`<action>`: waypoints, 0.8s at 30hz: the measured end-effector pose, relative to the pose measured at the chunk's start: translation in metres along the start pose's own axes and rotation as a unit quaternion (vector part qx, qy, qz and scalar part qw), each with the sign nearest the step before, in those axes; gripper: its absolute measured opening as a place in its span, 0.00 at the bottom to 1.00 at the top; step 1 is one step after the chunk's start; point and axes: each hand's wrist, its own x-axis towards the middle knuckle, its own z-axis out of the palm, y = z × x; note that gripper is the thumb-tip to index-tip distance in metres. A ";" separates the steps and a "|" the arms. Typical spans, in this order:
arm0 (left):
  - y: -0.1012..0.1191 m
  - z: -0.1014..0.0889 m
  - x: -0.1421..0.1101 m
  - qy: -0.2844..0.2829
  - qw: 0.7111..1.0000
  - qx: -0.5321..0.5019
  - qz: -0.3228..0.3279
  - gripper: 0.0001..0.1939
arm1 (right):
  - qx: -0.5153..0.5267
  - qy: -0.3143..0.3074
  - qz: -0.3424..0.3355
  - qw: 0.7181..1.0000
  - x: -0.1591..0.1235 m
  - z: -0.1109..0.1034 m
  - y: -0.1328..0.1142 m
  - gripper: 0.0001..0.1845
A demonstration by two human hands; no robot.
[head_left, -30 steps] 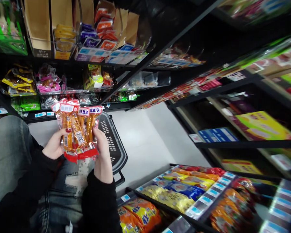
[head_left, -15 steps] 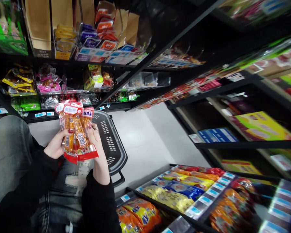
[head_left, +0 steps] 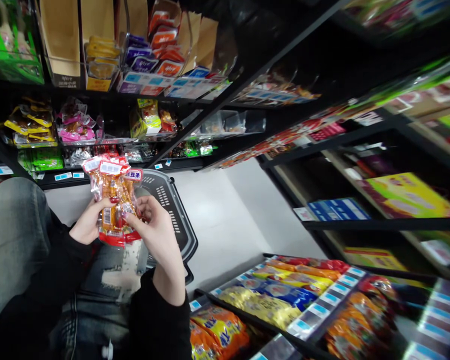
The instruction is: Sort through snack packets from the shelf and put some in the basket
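Note:
Several clear snack packets (head_left: 110,187) with red-and-white ends and orange-brown contents are bunched over my lap. My left hand (head_left: 88,222) is closed round their left side, thumb lying on top beside a barcode. From the right, my right hand (head_left: 155,225) pinches the lower right of the bunch between thumb and fingers. Its fingertips are partly hidden behind the packets. Below the hands are my ripped jeans (head_left: 112,300). Just beyond the packets on the floor lies a black shopping basket (head_left: 183,225), partly covered by my right hand.
Ahead stand shelves with bins of small packets, among them orange packets (head_left: 168,47) and pink packets (head_left: 77,122). At the lower right a low rack holds yellow snack bags (head_left: 262,305). More shelves with boxes (head_left: 408,195) rise on the right. White floor (head_left: 217,215) lies between.
My right hand has shifted its grip from the packets' right edge inward, now pinching their lower right with the wrist turned. My left hand stays nearly still, still gripping the bunch.

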 end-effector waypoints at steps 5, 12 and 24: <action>0.011 -0.004 0.000 0.025 0.999 -0.029 -0.014 0.12 | 0.132 -0.063 0.003 0.989 0.001 -0.008 0.006 0.10; 0.023 -0.007 -0.004 -0.035 0.997 -0.064 -0.030 0.16 | 0.311 -0.032 -0.004 0.950 0.000 -0.018 0.014 0.19; 0.018 -0.014 -0.004 -0.074 0.994 -0.068 -0.036 0.15 | 0.395 -0.013 -0.008 0.919 0.015 -0.012 0.036 0.18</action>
